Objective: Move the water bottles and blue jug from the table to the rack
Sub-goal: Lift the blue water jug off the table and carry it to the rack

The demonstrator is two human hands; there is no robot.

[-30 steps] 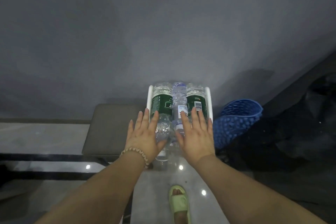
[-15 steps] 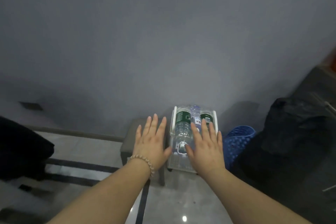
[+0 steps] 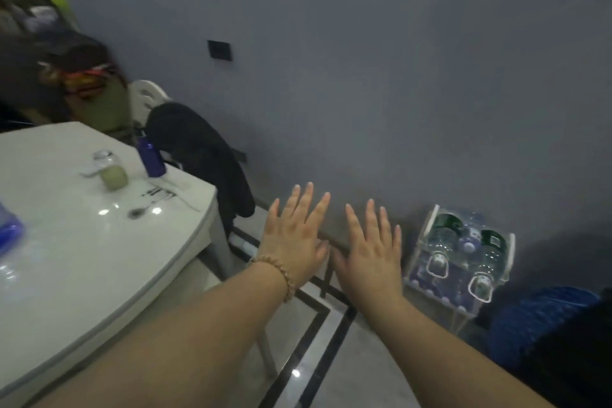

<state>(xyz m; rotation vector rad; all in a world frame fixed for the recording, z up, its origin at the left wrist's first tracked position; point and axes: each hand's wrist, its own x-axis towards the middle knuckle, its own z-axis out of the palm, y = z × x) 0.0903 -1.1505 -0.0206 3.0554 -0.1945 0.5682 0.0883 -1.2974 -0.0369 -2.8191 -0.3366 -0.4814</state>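
Spread flat and empty, left hand (image 3: 291, 242) and right hand (image 3: 371, 253) hover between white table (image 3: 82, 258) and rack (image 3: 430, 225) against grey wall (image 3: 397, 76).

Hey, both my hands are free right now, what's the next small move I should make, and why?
Probably reach the left hand toward the blue container standing near the far edge of the table. That hand and the right hand are open and hold nothing, the rack already holds bottles, and the container is still on the table, nearer the left hand.

single head-worn camera looks forward and down toward the wall (image 3: 414, 83).
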